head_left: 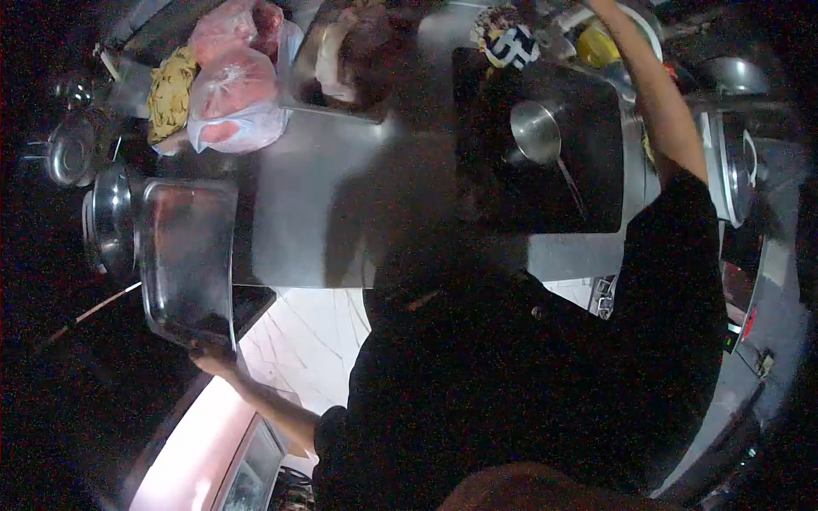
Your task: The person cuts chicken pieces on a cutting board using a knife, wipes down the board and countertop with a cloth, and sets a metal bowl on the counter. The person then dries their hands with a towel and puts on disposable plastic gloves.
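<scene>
At the left, my left hand (pixel 210 354) grips the near end of a clear rectangular glass baking dish (pixel 189 264), with its fingers partly hidden in shadow. The dish lies at the left end of the metal counter. My right forearm (pixel 652 81) stretches to the top edge at the upper right, where the hand is cut off. Close by that arm are a yellow item (pixel 598 47) in a pale round container and a patterned cloth (pixel 509 41).
A metal pan (pixel 537 132) with a long handle sits on a black cooktop (pixel 588 196). Plastic bags with reddish contents (pixel 239 98) and a yellow bundle (pixel 173 95) lie at the back left, beside a sink (pixel 375 119). Shiny lidded pots (pixel 111 217) stand far left.
</scene>
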The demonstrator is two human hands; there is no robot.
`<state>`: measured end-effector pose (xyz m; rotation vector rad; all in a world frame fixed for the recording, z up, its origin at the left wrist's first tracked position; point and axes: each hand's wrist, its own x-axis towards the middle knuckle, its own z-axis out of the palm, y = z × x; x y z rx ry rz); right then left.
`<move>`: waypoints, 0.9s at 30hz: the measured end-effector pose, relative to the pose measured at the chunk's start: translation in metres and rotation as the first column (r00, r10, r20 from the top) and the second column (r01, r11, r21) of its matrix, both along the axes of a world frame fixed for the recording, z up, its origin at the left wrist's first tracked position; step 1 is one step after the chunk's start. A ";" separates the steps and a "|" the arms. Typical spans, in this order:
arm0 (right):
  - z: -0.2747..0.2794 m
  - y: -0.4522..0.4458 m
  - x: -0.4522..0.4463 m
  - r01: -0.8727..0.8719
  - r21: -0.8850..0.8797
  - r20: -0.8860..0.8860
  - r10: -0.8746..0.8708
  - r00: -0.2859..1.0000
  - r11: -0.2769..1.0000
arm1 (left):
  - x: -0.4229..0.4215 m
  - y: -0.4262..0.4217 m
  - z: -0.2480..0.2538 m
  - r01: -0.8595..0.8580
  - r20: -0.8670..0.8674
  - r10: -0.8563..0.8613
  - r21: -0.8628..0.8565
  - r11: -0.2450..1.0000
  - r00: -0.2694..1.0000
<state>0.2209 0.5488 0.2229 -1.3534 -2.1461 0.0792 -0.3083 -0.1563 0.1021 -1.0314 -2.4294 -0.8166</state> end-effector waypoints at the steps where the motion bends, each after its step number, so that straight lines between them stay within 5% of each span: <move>1: -0.011 -0.022 0.010 -0.089 -0.028 -0.008 0.089 0.996 0.996 | 0.000 -0.008 0.010 -0.040 0.126 0.037 0.020 0.999 0.991; 5: -0.046 -0.137 0.061 -0.243 -0.061 -0.064 0.239 0.969 0.968 | 0.079 0.030 0.115 -0.302 0.599 0.174 0.120 0.946 0.782; 6: -0.046 -0.175 0.064 -0.221 -0.021 -0.059 0.220 0.974 0.975 | 0.083 0.023 0.118 -0.299 0.532 0.212 0.083 0.951 0.820; 8: -0.050 -0.250 0.068 -0.194 -0.059 -0.219 0.177 0.959 0.979 | 0.095 0.017 0.122 -0.229 0.468 0.187 0.035 0.973 0.864; 12: -0.009 -0.349 0.071 -0.401 -0.087 0.093 0.408 0.908 0.912 | 0.167 0.077 0.139 -0.029 0.546 0.017 0.014 0.999 0.838; 14: -0.012 -0.371 0.081 -0.489 -0.018 0.020 0.490 0.872 0.872 | 0.197 0.104 0.116 0.133 0.561 -0.094 -0.029 0.991 0.822; 17: -0.028 -0.385 0.105 -0.532 0.027 0.072 0.530 0.845 0.846 | 0.309 0.183 0.125 0.104 0.852 -0.101 0.055 0.993 0.513; 18: -0.041 -0.385 0.117 -0.535 0.030 0.112 0.529 0.841 0.844 | 0.321 0.199 0.109 0.211 0.858 -0.199 0.109 0.971 0.473; 21: -0.125 -0.378 0.176 -0.367 -0.087 -0.230 0.340 0.912 0.926 | 0.370 0.264 0.096 0.435 0.914 -0.293 0.151 0.888 0.282; 23: -0.180 -0.367 0.216 -0.271 -0.278 -0.568 0.070 0.820 0.922 | 0.422 0.328 0.117 0.445 0.968 -0.247 0.236 0.864 -0.036; 24: -0.191 -0.363 0.229 -0.253 -0.350 -0.654 -0.041 0.755 0.902 | 0.436 0.348 0.117 0.466 0.962 -0.263 0.265 0.844 -0.071; 27: -0.187 -0.346 0.250 -0.165 -0.413 -0.613 -0.139 0.778 0.896 | 0.458 0.377 0.111 0.551 0.917 -0.370 0.386 0.740 -0.147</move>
